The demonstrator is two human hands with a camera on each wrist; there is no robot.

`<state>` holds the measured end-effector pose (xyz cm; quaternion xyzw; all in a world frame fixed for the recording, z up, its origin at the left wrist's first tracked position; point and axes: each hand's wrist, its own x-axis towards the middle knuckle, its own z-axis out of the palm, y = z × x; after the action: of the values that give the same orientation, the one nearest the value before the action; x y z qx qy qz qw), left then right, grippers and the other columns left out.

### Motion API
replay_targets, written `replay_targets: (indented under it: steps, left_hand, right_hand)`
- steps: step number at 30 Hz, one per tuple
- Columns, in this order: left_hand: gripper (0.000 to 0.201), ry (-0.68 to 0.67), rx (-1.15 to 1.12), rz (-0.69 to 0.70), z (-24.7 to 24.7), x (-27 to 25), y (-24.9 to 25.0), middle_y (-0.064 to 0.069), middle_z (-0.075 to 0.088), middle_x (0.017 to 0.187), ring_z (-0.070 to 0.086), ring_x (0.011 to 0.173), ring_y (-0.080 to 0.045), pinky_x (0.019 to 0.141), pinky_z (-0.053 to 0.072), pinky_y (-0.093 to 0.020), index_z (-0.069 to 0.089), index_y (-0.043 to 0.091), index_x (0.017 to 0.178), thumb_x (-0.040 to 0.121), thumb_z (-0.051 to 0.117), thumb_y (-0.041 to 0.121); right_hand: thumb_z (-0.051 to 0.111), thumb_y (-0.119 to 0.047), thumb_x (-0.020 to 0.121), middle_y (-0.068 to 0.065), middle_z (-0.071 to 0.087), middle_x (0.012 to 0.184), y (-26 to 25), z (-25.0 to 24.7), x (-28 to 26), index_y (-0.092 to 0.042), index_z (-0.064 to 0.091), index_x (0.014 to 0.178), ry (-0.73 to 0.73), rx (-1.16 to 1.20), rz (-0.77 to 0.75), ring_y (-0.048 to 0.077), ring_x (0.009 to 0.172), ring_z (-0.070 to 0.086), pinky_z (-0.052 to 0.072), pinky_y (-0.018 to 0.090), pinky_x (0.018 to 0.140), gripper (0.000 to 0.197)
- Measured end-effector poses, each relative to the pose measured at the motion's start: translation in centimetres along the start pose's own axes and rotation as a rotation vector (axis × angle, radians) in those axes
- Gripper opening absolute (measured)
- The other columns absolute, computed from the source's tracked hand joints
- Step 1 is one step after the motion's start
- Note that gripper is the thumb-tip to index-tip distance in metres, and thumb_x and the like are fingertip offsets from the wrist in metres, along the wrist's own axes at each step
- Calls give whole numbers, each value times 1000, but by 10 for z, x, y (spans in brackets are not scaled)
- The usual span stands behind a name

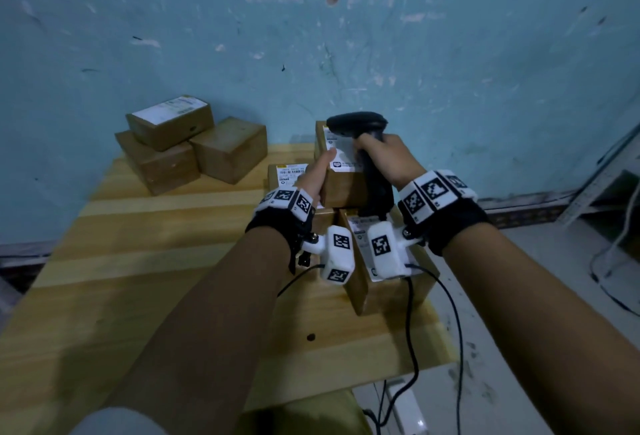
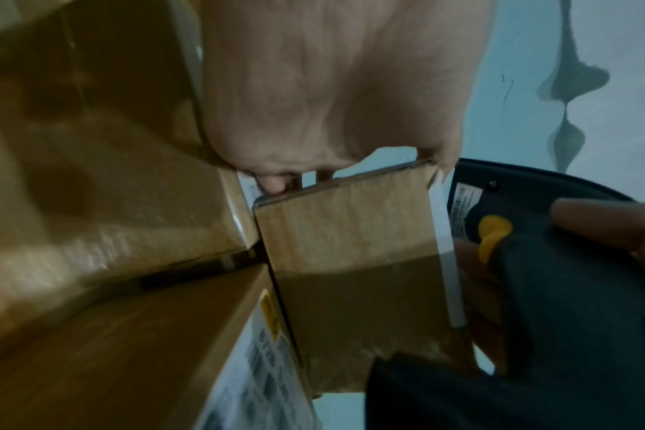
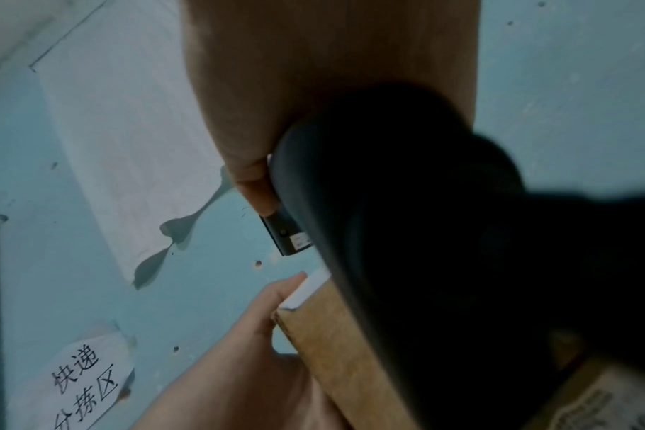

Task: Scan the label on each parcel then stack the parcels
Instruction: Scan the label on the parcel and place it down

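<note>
Holding a small cardboard parcel tilted at frame centre, above other parcels on the worktop, the left hand clasps its left side, thumb on the white label; the right hand is clenched round the black scanner, whose head sits close over that label. Judged light and stiff, with taped faces perhaps slippery, the parcel is best taken across opposite side walls, label uncovered. Three stacked parcels stand at upper left.

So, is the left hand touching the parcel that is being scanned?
Touching. The head view shows the left hand with its thumb lying on the label of the raised parcel; the left wrist view shows fingers behind its edge.
</note>
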<state>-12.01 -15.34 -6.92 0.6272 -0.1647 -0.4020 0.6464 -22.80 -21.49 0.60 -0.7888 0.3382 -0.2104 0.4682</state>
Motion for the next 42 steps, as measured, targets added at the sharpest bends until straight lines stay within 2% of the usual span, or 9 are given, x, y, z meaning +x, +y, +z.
replay_targets:
  steps: [2, 5, 9, 13, 18, 25, 33, 37, 42]
  left_hand:
    - [96, 25, 0, -8, -1, 8, -5, -12, 62, 125, 64, 106, -27, 98, 48, -45, 55, 21, 130, 52, 59, 77]
    - [63, 0, -34, 35, 4, -6, 2, -12, 64, 119, 66, 92, -24, 88, 53, -37, 54, 13, 130, 87, 48, 58]
    - [50, -56, -9, 89, 5, -6, 4, -3, 75, 74, 68, 54, -9, 58, 56, -24, 54, 10, 129, 99, 34, 44]
    - [48, -49, -34, 94, 5, -13, 3, 6, 71, 59, 67, 52, -5, 58, 56, -24, 55, 13, 127, 98, 34, 46]
    - [50, -53, -52, 96, 7, -19, 3, -5, 73, 94, 69, 73, -13, 78, 56, -30, 57, 14, 122, 97, 34, 51]
    - [45, -74, -50, 88, 8, -22, 3, -7, 67, 107, 69, 59, -6, 58, 57, -21, 60, 18, 114, 97, 34, 51]
    - [52, -99, -58, 71, 7, -22, 5, -7, 66, 116, 66, 79, -12, 78, 55, -29, 57, 17, 123, 95, 34, 54]
    - [53, -131, -82, 90, 11, -30, 7, -9, 67, 111, 68, 73, -11, 64, 57, -25, 55, 15, 126, 97, 31, 52]
    - [68, 198, -152, 256, -22, -22, 9, -15, 34, 150, 37, 136, -34, 94, 46, -34, 34, 14, 143, 84, 63, 32]
  right_hand:
    - [55, -34, 75, 10, 59, 81, -3, 1, -2, -9, 60, 80, 11, -14, 5, 25, 78, 54, 40, 32, 70, 25]
    - [55, -38, 71, 14, 59, 88, -5, 2, -3, -9, 60, 80, 6, -44, 16, 26, 83, 55, 40, 34, 72, 31]
    - [52, -41, 63, 14, 60, 90, -8, 4, -5, -8, 60, 84, 34, -59, 21, 27, 85, 56, 41, 34, 72, 40]
    - [57, -39, 72, 14, 60, 89, -8, 6, -5, -9, 60, 79, 53, -68, 19, 26, 86, 57, 42, 33, 73, 31]
    - [56, -31, 81, 14, 60, 93, -6, 5, 0, -7, 60, 88, 54, -59, 32, 27, 86, 56, 41, 32, 72, 25]
    - [56, -32, 80, 15, 60, 91, -2, 5, 7, -7, 59, 86, 48, -65, 18, 26, 85, 55, 39, 32, 70, 25]
    - [56, -32, 82, 12, 56, 90, 4, 5, 14, -10, 56, 87, 59, -83, 1, 24, 82, 50, 36, 29, 64, 23]
    - [56, -31, 82, 12, 56, 90, 3, 5, 14, -9, 56, 86, 57, -82, -11, 24, 83, 50, 36, 31, 68, 22]
    - [54, -34, 84, 11, 56, 91, 3, 5, 13, -11, 55, 88, 55, -139, -26, 23, 85, 51, 35, 28, 65, 23]
